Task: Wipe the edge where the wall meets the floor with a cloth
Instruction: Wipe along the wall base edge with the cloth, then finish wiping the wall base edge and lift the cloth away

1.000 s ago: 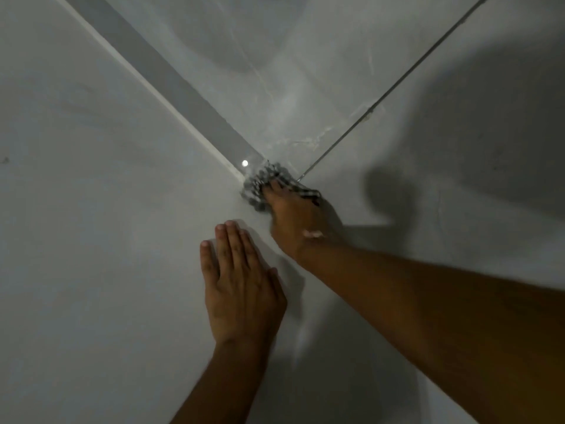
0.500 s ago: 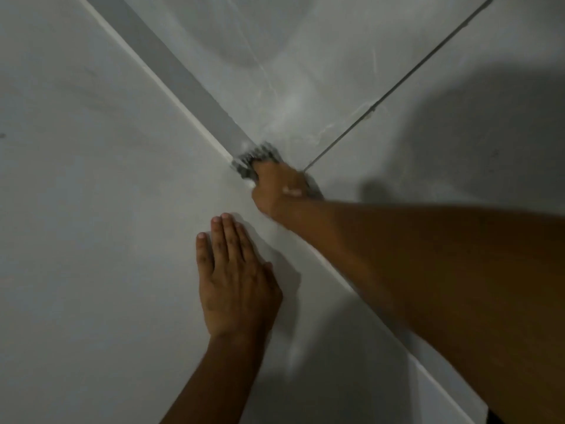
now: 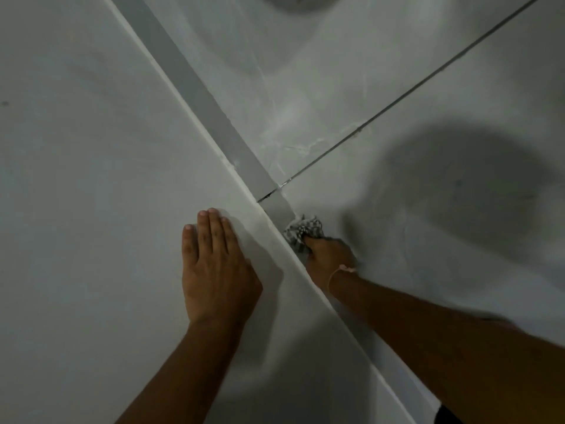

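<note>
A grey strip (image 3: 195, 84) marks the edge where the pale wall (image 3: 79, 166) meets the tiled floor (image 3: 443, 96); it runs diagonally from the top left to the bottom right. My right hand (image 3: 328, 255) grips a bunched checked cloth (image 3: 302, 231) and presses it against this strip, just below the point where a floor grout line (image 3: 397, 102) joins it. My left hand (image 3: 214, 264) lies flat on the wall with its fingers together, holding nothing, a short way left of the cloth.
Pale smears mark the floor tile (image 3: 302, 145) near the grout line. Dark shadows lie on the floor at the right (image 3: 470, 191) and at the top (image 3: 293, 4). A dark item (image 3: 446, 416) shows at the bottom right corner.
My right hand has slid the cloth back along the strip toward me, past the grout joint. The left hand stays flat on the wall.
</note>
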